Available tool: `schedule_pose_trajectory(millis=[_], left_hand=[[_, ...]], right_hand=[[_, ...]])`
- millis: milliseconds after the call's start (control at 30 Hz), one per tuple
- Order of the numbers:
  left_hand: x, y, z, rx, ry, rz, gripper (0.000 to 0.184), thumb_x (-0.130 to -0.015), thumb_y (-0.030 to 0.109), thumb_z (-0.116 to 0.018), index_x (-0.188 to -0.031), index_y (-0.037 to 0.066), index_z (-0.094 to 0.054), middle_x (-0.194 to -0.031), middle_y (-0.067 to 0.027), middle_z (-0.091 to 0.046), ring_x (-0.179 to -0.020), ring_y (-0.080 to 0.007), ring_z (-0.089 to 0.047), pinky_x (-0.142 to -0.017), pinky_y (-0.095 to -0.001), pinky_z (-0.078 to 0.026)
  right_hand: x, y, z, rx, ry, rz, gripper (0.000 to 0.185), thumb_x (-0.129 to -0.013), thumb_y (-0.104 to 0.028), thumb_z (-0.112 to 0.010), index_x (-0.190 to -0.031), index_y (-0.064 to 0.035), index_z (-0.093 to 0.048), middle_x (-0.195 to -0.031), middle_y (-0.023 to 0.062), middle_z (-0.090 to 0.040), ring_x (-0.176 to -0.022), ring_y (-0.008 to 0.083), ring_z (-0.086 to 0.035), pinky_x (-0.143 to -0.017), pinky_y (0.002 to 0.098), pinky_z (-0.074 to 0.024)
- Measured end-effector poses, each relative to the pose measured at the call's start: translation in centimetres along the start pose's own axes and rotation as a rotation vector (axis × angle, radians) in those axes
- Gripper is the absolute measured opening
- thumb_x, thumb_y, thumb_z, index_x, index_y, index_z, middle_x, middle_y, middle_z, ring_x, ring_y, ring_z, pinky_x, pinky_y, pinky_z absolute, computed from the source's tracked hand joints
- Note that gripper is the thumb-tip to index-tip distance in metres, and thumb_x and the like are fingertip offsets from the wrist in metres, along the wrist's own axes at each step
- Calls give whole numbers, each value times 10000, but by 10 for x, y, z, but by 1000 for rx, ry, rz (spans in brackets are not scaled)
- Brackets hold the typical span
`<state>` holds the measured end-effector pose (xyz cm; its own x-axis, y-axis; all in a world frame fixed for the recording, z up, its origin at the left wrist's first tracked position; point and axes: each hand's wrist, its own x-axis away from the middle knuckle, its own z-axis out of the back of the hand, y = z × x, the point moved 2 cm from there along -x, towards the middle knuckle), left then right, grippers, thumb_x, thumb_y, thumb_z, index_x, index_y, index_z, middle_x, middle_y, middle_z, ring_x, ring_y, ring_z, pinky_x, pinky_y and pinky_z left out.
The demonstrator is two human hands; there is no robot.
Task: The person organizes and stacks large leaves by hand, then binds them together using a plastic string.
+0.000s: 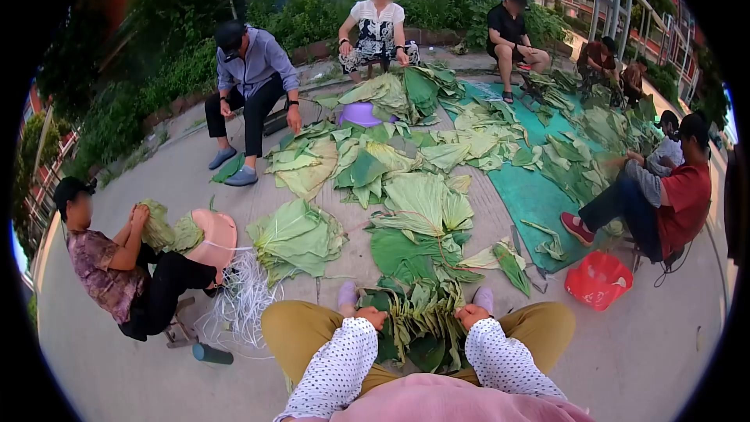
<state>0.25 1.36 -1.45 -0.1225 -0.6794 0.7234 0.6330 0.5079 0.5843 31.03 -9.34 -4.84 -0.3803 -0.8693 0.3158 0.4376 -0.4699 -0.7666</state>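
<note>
Between my knees stands a bundle of large green leaves [423, 314], pressed together edge-on in many folds. My left hand [373, 317] is closed on its left side and my right hand [471, 316] on its right side. The undersides of the fingers are hidden. Just beyond the bundle, a stack of broad leaves [422, 211] lies on the pavement, with darker leaves [402, 254] at its near end. A few narrow, partly folded leaves [508, 266] rest to the right of it.
Another leaf stack [297, 238] lies ahead on the left, near loose white string [242, 297] and a pink bucket [215, 238]. At right are a red basin [598, 281] and a green tarp [539, 223]. Several seated people surround the leaf piles; a green cylinder [212, 355] lies left.
</note>
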Motion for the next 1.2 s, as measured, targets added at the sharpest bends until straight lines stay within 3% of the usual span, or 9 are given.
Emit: schedule_pose_trajectory(millis=[400,467,700,767,1000,1200], left_hand=[[-16,-10,-1,-25,-17,-31,304,-889,318,-599,-845,18,-620,-763,-66,-647,-617,-151,-600,-546,-305,-515],[-16,-11,-2,-61,-7,-29,358,-856,358,-603,-849,6,-667,-763,-103,-681,-663,-203,-633,-667,-336,-503],[-16,-10,0,-88,-15,-27,369,-863,366,-590,-857,4,-666,-787,-105,-687,-693,-206,-638,-691,-343,-505],[-18,-11,0,-113,-34,-21,308,-884,324,-601,-832,22,-629,-750,-61,-651,-594,-154,-599,-545,-299,-515],[-21,-14,-2,-124,-29,-11,303,-875,323,-611,-825,25,-630,-756,-57,-650,-622,-153,-613,-555,-306,-523],[-31,-21,-5,-102,-22,-42,305,-855,327,-625,-829,23,-636,-779,-59,-661,-659,-155,-632,-579,-309,-529]], right_hand=[[2,-2,-2,-51,-7,-13,261,-862,-295,-618,-829,-51,-706,-634,32,-598,-609,139,-543,-613,294,-454],[3,-1,-1,-30,-2,4,265,-863,-299,-617,-833,-51,-707,-643,35,-605,-615,139,-550,-617,294,-459],[1,1,-3,-34,-7,-8,271,-860,-307,-617,-826,-54,-708,-649,32,-610,-613,139,-554,-614,291,-462],[4,-3,-2,-61,-15,-19,268,-860,-304,-616,-823,-55,-708,-645,33,-608,-609,138,-549,-608,288,-458],[7,-4,0,-67,1,14,261,-857,-296,-614,-820,-55,-708,-637,32,-597,-605,141,-538,-609,292,-451],[3,-4,-1,-10,-34,-24,250,-851,-280,-610,-838,-51,-709,-808,97,-690,-793,190,-621,-782,314,-475]])
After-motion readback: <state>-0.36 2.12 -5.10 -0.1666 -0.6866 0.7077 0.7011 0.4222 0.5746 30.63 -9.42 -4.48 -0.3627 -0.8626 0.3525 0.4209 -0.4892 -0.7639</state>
